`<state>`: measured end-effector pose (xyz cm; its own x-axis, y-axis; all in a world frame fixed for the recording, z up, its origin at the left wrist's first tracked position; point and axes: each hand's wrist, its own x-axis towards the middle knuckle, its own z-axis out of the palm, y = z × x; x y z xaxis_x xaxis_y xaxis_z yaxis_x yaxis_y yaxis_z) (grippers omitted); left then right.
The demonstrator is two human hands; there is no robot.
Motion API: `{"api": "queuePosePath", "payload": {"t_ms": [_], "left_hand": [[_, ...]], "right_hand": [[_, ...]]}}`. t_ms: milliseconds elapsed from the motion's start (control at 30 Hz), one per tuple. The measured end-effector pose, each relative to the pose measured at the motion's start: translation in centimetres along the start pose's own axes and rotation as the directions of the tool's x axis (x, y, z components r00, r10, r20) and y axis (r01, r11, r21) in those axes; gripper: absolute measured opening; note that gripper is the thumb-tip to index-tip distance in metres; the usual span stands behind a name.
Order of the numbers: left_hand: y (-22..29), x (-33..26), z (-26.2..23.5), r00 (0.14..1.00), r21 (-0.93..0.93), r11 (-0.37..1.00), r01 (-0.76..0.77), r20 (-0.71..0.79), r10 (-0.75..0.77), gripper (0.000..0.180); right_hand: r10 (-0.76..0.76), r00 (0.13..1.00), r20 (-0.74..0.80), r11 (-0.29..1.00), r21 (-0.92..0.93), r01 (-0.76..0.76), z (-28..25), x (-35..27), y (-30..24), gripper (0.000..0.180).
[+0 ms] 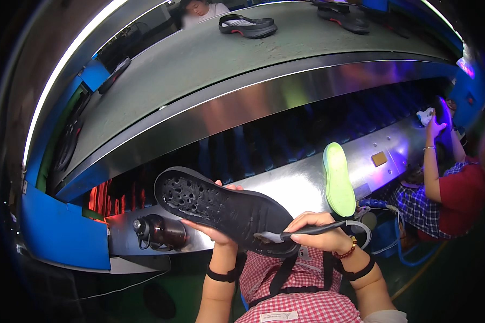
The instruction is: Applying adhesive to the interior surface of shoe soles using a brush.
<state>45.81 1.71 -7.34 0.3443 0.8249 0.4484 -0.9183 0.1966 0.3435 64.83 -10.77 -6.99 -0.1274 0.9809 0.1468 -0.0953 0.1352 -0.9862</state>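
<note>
Gripping a black sole (226, 207) from below with the left hand (216, 232), fingers curling over its near edge, tilting it above the lap just before the metal ledge (285, 185). Pinching a brush (302, 232) in the closed right hand (323, 237), bristles touching the sole's near end. Lying nearby: a green sole (338, 180) and a dark bottle (161, 231).

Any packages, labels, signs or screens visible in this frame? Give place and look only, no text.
Small label: bottom edge, on the red-and-white checked apron; white, rectangular, print too small to tell.
Square patch: on the metal ledge at right, near the green sole; tan, flat, possibly a sticker or plate.
No packages, signs or screens show.
</note>
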Motion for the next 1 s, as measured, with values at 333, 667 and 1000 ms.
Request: {"api": "queuePosePath", "payload": {"t_ms": [333, 667, 1000], "left_hand": [[0.7, 0.0, 1.2, 0.998, 0.093, 0.996, 0.015, -0.068, -0.009, 0.106], [1.6, 0.3, 2.1, 1.000, 0.134, 0.991, -0.013, 0.014, 0.011, 0.099], [2.2, 1.5, 4.3, 0.982, 0.118, 0.993, 0.029, -0.187, -0.007, 0.092]], "right_hand": [[0.000, 0.999, 0.054, 1.000, -0.023, 0.001, -0.8, -0.4, -0.7, 0.015], [-0.113, 0.989, 0.097, 0.981, -0.148, 0.127, -1.4, -0.8, -0.3, 0.020], [-0.050, 0.998, -0.034, 0.955, 0.290, 0.057, -0.9, -0.9, 2.1, 0.019]]}}
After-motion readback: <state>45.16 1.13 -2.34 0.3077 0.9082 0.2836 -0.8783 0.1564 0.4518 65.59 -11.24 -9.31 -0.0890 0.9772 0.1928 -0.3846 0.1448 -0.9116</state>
